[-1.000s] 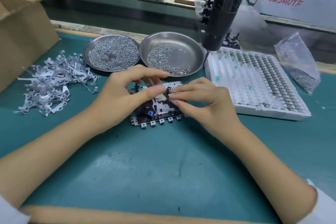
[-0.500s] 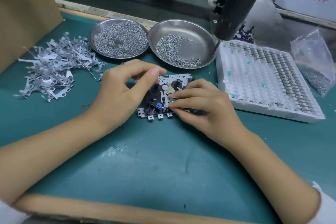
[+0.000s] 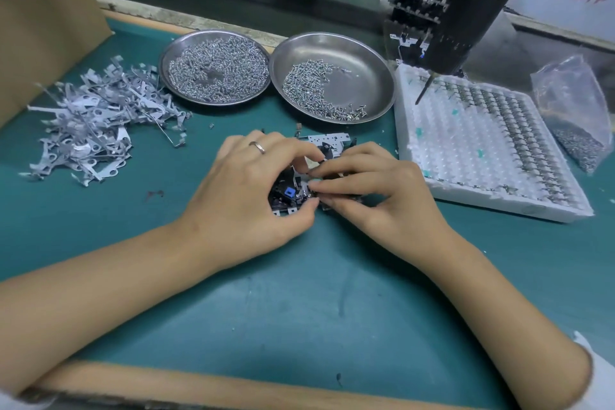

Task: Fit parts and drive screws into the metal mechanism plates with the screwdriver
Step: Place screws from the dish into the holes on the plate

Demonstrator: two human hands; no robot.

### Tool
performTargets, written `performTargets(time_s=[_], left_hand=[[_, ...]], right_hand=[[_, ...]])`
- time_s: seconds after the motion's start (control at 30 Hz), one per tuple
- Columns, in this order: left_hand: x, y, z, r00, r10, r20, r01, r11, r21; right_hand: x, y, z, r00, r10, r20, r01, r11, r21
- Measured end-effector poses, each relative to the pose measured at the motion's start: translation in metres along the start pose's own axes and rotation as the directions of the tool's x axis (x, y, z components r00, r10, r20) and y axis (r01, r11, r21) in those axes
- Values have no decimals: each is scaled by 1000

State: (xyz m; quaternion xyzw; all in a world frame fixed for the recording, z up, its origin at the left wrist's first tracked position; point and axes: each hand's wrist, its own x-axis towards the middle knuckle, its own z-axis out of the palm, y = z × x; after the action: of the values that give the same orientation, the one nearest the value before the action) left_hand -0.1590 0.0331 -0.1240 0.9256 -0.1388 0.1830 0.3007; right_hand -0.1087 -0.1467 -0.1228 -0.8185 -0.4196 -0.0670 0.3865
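Observation:
A metal mechanism plate [image 3: 329,140] with black parts and a small blue piece [image 3: 289,191] lies flat on the green mat at the middle. My left hand [image 3: 246,193] curls over its left side, thumb at the near edge and fingertips on top. My right hand [image 3: 372,190] comes in from the right, its fingertips pinching something small against the plate's middle; what it is stays hidden. The black electric screwdriver [image 3: 466,10] hangs above the back right, its bit [image 3: 424,90] pointing down over the white tray, held by neither hand.
Two steel dishes stand behind the plate: the left dish [image 3: 166,76] full of springs, the right dish [image 3: 379,76] with screws. A heap of grey metal levers [image 3: 96,123] lies left, a white foam tray [image 3: 432,183] of small parts right, a plastic bag [image 3: 575,116] beyond it, a cardboard box [image 3: 43,20] far left.
My left hand has dropped from a raised pinch onto the plate's left side. My right hand stays at the plate's middle. The view has tilted down and closer.

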Motion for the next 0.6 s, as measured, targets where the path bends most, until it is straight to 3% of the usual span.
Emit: performTargets(time_s=[0.23, 0.33, 0.4, 0.47, 0.53, 0.6], left_hand=[[1, -1, 4, 1000, -27, -15, 26, 999, -43], [1, -1, 5, 1000, -10, -23, 9, 999, -51], [1, -2, 6, 999, -16, -31, 14, 997, -75], [1, -3, 5, 999, -35, -29, 32, 995, -99], [1, -2, 5, 999, -49, -22, 47, 992, -115], [2, -2, 4, 998, -60, -22, 56, 990, -132]], right_hand=[[0, -1, -1, 999, 37, -4, -37, 999, 16], [0, -5, -2, 987, 54, -149, -52, 999, 13], [4, -10, -8, 914, 80, -397, -79, 997, 20], [13, -11, -22, 769, 118, -628, -110, 993, 51], [31, -11, -40, 669, 174, -722, -146, 984, 101], [54, -14, -57, 665, 206, -717, -148, 979, 144]])
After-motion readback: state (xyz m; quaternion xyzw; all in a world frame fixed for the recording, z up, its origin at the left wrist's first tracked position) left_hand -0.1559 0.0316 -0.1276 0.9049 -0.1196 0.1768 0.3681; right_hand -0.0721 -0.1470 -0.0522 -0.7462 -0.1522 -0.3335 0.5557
